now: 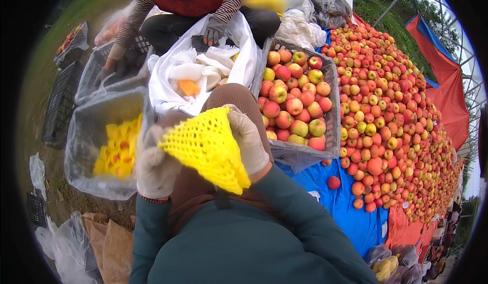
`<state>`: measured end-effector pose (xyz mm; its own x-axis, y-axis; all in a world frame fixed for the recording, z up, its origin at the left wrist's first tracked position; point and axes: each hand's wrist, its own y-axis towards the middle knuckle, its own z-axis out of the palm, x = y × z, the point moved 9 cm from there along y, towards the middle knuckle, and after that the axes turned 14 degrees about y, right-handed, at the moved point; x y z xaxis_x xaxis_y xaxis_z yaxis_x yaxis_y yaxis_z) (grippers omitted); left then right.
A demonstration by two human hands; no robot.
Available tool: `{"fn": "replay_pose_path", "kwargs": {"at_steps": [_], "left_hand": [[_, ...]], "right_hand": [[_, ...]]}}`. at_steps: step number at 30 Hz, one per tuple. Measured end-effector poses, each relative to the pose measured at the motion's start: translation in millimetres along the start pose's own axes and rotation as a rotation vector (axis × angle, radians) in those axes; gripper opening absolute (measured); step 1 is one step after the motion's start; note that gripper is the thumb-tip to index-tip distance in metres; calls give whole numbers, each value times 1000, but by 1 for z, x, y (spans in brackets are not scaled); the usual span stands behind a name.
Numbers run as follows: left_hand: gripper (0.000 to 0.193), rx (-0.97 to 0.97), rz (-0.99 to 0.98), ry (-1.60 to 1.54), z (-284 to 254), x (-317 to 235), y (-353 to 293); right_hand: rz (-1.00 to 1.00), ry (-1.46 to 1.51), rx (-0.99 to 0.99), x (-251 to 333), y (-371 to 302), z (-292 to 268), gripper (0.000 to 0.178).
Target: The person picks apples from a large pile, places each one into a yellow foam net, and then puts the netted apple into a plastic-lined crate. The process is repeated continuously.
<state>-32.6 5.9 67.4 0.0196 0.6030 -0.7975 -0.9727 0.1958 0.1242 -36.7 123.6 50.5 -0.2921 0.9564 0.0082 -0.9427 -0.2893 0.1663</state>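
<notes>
Crate of yellow-wrapped fruit (101,185) sits left of the yellow foam net (206,149). The gloved left hand (156,166) curls at the net's left edge, its grip too blurred to tell. Beyond the net stands a white sack (160,91); the gloved right hand (249,139) grips the net's right side. Right of the net come a crate of loose apples (334,106) and, farther right, an apple heap (391,126).

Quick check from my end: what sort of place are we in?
Probably an outdoor fruit sorting or packing spot: there's a big heap of loose apples, a plastic-lined crate filled with more, and a yellow foam net in the right hand.
</notes>
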Motion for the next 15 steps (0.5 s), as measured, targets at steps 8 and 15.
{"fn": "replay_pose_path", "kwargs": {"at_steps": [8, 15], "left_hand": [[67, -60, -461, -324, 16, 58, -26], [40, 307, -146, 272, 9, 27, 1]], "right_hand": [[156, 149, -156, -2, 2, 1, 31], [193, 104, -282, 6, -14, -43, 16]]}}
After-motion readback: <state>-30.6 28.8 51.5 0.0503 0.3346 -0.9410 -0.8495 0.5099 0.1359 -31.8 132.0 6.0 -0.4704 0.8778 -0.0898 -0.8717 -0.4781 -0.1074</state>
